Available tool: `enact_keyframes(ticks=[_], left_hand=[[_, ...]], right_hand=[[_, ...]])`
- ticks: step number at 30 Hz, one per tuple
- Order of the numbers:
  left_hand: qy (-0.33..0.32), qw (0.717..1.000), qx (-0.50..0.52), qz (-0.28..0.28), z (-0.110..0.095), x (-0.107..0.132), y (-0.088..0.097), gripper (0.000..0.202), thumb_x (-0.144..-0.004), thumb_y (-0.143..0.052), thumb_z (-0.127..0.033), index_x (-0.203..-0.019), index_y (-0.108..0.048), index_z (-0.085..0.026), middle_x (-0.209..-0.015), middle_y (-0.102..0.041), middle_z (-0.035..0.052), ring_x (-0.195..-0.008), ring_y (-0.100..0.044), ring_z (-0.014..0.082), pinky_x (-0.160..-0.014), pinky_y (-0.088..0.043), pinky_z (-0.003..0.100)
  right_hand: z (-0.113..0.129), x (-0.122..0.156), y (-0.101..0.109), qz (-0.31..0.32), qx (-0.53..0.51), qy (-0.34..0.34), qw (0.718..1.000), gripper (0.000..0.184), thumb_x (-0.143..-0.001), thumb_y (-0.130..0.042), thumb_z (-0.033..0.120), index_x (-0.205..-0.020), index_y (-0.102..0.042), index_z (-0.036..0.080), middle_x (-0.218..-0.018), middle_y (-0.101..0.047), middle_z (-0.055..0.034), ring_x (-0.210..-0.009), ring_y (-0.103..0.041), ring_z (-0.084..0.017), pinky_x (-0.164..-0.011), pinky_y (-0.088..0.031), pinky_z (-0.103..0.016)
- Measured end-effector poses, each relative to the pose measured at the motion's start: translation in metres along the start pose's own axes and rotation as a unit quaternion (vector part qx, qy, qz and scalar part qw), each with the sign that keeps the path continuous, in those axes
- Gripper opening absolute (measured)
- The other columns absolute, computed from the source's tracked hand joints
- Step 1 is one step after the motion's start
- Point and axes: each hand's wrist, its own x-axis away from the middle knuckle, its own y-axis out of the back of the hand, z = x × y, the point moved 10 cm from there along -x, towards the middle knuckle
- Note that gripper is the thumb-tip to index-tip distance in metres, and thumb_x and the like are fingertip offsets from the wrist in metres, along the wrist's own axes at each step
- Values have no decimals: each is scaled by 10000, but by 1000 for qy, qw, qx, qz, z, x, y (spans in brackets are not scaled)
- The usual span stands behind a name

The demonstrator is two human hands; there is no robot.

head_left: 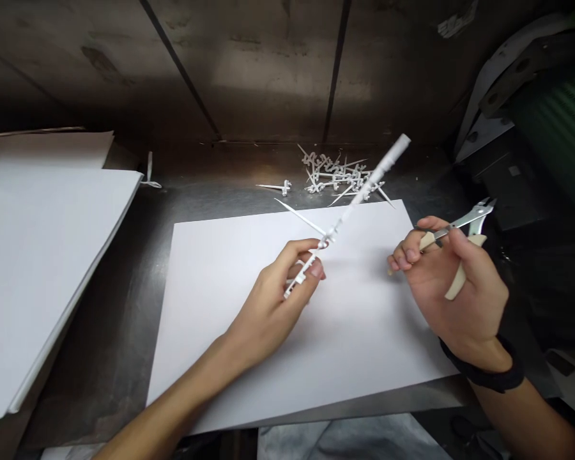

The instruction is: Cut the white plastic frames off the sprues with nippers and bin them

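Observation:
My left hand [273,300] pinches the lower end of a long white plastic sprue [359,195] between thumb and fingers. The sprue slants up and to the right above a white sheet of paper [354,332]. A thin spike branches off it to the left. My right hand [453,287] is closed round the cream handles of a pair of metal side cutters [464,227], whose jaws point up and to the right, away from the sprue. A black band circles my right wrist. The two hands are apart over the sheet.
A heap of cut white plastic pieces [335,174] lies on the metal bench [124,319] behind the sheet. A stack of large white sheets [38,255] covers the left side. Dark machine parts [522,102] stand at the right. A metal wall rises behind.

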Motion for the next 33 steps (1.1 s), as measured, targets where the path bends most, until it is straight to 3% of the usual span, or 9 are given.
enact_keyframes(ticks=[3,6,13,17,21,23,26,30,33], left_hand=[[73,955,279,64,2,1,-13,513,-1104,-453,-661,-1393,-592,-260,-982,-593,10,-528,-457,72,-387,-328,188],[77,909,399,97,-5,0,-17,656,-1078,-354,-767,-1339,-640,-238,-887,-570,0,-458,-430,70,-333,-273,172],[115,871,476,42,4,-5,-12,551,-1076,-487,-685,-1316,-704,-238,-908,-638,36,-583,-580,124,-419,-421,191],[135,850,508,29,10,-6,-14,504,-1090,-509,-606,-1365,-716,-238,-993,-686,61,-723,-664,161,-650,-580,287],[116,861,494,34,10,-8,-14,492,-1103,-489,-572,-1309,-745,-207,-909,-659,46,-662,-620,139,-673,-529,279],[110,869,482,32,11,-8,-14,508,-1105,-467,-579,-1279,-748,-193,-903,-657,51,-656,-619,144,-664,-518,280],[100,889,446,37,12,-7,-16,541,-1098,-446,-613,-1259,-731,-182,-860,-649,46,-616,-609,146,-633,-514,279],[80,933,346,60,13,0,-21,582,-1121,-360,-650,-1303,-662,-187,-812,-649,23,-529,-566,125,-526,-481,245],[73,949,295,85,10,5,-26,398,-1139,-414,-591,-1261,-577,-249,-871,-692,3,-548,-604,118,-529,-516,236]], right_hand=[[-6,1,3,-7,22,-29,999,167,-1071,-580,278,-1156,-699,199,-849,-576,-77,-803,-540,-244,-760,-542,-355],[-13,4,-2,20,58,-55,997,152,-1050,-608,276,-1108,-719,189,-883,-636,-108,-836,-590,-263,-768,-545,-346],[-16,11,-2,34,122,-38,991,90,-1013,-698,258,-1058,-762,214,-1063,-726,-126,-912,-618,-251,-864,-550,-321],[-15,13,-4,43,142,-24,989,169,-1006,-738,264,-1169,-760,226,-1165,-726,-107,-1015,-622,-248,-971,-527,-319],[-22,13,-6,57,151,-38,986,215,-1025,-774,307,-1227,-778,234,-1280,-698,-90,-1099,-619,-241,-992,-513,-303],[-25,14,-7,75,162,-37,983,101,-1050,-758,319,-1097,-781,233,-1219,-691,-82,-1167,-607,-259,-995,-499,-307],[-28,16,-11,119,193,-34,973,172,-1117,-684,372,-1011,-731,245,-1073,-661,-64,-1104,-619,-272,-962,-489,-343],[-31,23,-23,189,328,-18,926,258,-1184,-598,459,-1046,-688,260,-946,-613,-28,-918,-590,-236,-843,-451,-346],[-36,28,-29,214,399,-21,891,311,-1177,-627,493,-987,-640,248,-826,-553,10,-755,-509,-190,-688,-387,-328]])
